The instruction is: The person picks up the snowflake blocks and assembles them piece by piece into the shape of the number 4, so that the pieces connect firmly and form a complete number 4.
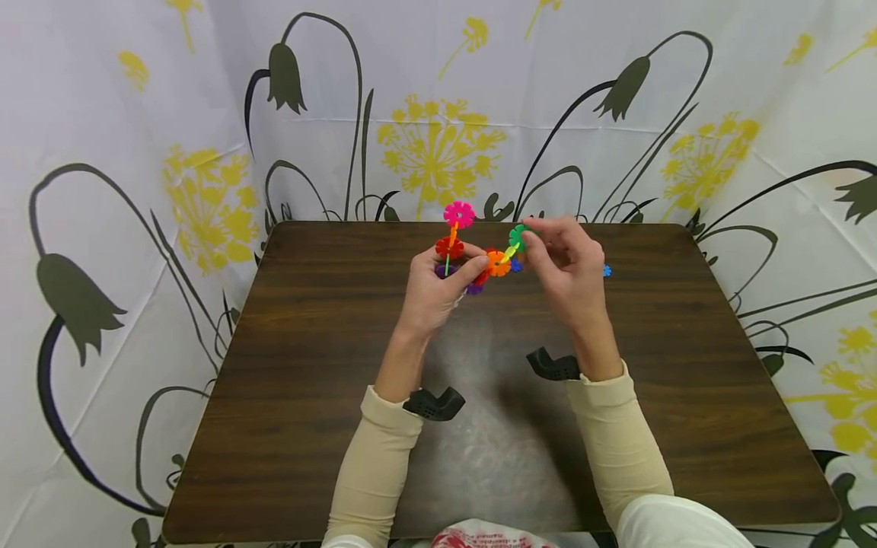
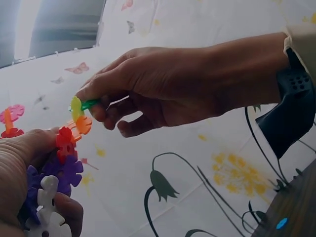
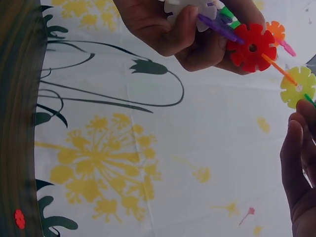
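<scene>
My left hand (image 1: 428,293) grips a chain of interlocking flower discs, held up above the far half of the table. Pink (image 1: 458,215), red (image 1: 449,247) and orange discs rise over that hand. Purple (image 2: 70,174) and white discs (image 2: 48,229) show by its fingers in the left wrist view. Rightward the chain runs through a red disc (image 3: 252,48) and an orange disc (image 1: 498,264) to a yellow-green disc (image 3: 297,88). My right hand (image 1: 570,266) pinches the green disc (image 1: 517,237) at this end, where it meets the yellow-green one. Fingers hide part of the chain.
The dark wood table (image 1: 308,426) spreads under both arms. A blue disc (image 1: 607,271) lies beyond my right hand, and a red disc (image 3: 19,218) lies on the table in the right wrist view. A flower-printed curtain (image 1: 438,68) hangs behind the table.
</scene>
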`<state>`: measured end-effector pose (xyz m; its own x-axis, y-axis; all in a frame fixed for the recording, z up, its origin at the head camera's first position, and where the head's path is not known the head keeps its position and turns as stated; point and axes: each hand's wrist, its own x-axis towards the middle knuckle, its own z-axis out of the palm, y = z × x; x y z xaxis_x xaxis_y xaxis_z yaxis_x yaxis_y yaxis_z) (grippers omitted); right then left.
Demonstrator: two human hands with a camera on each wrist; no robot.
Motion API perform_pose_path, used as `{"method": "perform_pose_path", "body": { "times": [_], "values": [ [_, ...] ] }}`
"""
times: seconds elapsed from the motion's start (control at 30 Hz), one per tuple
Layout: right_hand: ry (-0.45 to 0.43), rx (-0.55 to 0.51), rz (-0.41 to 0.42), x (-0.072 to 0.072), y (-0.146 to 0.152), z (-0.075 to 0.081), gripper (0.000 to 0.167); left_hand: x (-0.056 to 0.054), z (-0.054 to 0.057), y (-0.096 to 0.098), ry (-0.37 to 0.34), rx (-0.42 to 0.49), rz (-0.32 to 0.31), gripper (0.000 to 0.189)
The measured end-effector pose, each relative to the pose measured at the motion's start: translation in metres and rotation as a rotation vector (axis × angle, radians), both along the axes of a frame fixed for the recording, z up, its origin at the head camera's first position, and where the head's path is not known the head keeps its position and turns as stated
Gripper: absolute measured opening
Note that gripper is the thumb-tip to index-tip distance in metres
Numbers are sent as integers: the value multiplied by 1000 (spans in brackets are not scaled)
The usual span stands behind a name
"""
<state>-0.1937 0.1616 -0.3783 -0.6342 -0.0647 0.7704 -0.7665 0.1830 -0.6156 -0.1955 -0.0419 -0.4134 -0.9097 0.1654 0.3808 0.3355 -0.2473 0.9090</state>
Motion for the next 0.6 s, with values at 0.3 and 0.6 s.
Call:
{"method": "perform_pose_path", "body": {
  "times": [0.3, 0.6],
  "values": [
    [41, -76, 24, 2, -1, -4, 25, 2, 2, 3, 60, 42, -53, 39],
    [45, -64, 57, 1, -7, -2, 30, -1, 7, -8, -45, 54, -129, 41]
  ]
}}
